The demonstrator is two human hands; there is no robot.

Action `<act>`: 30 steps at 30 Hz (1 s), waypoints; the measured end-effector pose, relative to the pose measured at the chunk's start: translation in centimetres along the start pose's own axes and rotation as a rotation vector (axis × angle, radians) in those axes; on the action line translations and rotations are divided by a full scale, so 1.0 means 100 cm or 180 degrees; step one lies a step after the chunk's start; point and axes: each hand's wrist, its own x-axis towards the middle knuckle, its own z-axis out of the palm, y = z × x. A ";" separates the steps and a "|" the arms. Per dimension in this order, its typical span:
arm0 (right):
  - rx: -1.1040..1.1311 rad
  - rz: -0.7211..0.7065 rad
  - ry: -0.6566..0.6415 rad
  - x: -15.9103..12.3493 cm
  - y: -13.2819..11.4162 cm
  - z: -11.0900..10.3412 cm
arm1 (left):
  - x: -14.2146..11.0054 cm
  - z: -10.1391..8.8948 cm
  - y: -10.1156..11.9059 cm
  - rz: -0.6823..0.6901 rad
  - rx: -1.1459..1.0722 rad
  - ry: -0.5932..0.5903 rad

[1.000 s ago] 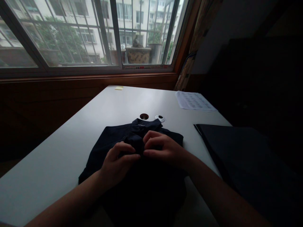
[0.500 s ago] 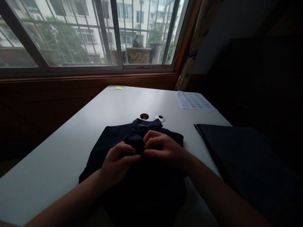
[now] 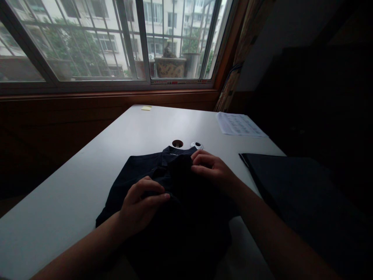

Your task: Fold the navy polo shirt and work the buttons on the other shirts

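A dark navy collared shirt lies spread on the white table, its collar toward the window and its lower part lost in shadow. My left hand pinches the cloth at the front, left of the middle, with thumb and fingers. Farther up and to the right, my right hand has its fingertips closed on the front edge just below the collar, lifting that edge. Between the two hands the front stands apart. Any buttons are too dark to make out.
Behind the collar are a round cable hole and its white cap. Printed sheets lie at the back right, a dark folder-like flat thing at the right, and yellow sticky notes at the far edge.
My right hand has moved up and to the right, pulling the right front edge away from the left hand. My left hand has shifted slightly left and down with its pinch kept.
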 end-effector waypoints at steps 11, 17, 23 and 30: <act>0.0186 0.0132 0.0242 0.000 -0.004 0.000 | -0.001 -0.001 -0.003 -0.0212 -0.0471 -0.0081; 0.0281 0.0382 0.0677 0.000 0.003 -0.006 | -0.005 0.000 -0.008 -0.0355 -0.0512 0.0156; 0.0177 0.0690 0.1468 0.000 0.010 -0.013 | -0.009 -0.003 -0.013 -0.0497 -0.0479 0.0368; 0.0080 0.0676 0.2097 0.001 0.024 -0.022 | -0.005 -0.006 -0.017 -0.0734 -0.0270 0.0698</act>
